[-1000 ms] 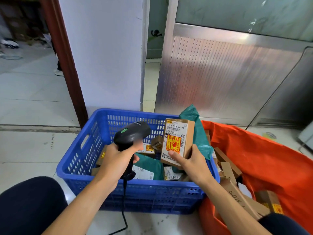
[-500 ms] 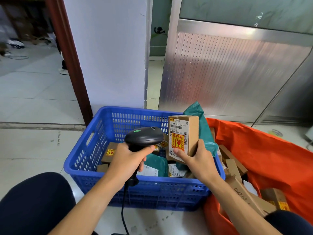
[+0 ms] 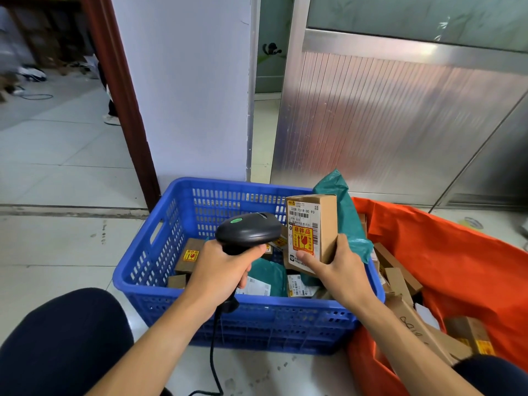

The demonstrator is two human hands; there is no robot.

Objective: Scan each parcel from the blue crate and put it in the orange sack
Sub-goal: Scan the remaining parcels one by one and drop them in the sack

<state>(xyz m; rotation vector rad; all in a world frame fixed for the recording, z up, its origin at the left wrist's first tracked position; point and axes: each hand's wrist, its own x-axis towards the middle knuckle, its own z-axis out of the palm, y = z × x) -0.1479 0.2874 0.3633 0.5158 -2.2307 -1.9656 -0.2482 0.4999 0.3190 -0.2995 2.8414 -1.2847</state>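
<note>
Over the last second the black handheld barcode scanner (image 3: 248,231) had closed on the small brown cardboard parcel (image 3: 311,221), so that only a thin gap remained between the scanner's head and the parcel's labelled face.

At seven o'clock in the view the left hand (image 3: 220,272) was clenched round the scanner's grip, with its black cord (image 3: 213,352) hanging down toward six o'clock. The scanner's head pointed toward three o'clock, straight at the parcel. Both were held over the blue perforated plastic crate (image 3: 143,252), which sat on the floor at six o'clock and held more parcels, among them a brown box with a yellow sticker (image 3: 188,254) near its left wall.

The parcel stood nearly upright above the crate's right half, at three o'clock from the scanner. Its white label and red-and-yellow sticker faced the scanner. The right hand (image 3: 343,272) grasped it from below, at its five o'clock, thumb on the labelled face and fingers behind.

A teal plastic mailer bag (image 3: 343,207) rose just behind the parcel. At four o'clock the orange fabric sack (image 3: 457,252) lay open against the crate's right side, with several brown cardboard boxes (image 3: 400,278) inside.
</note>
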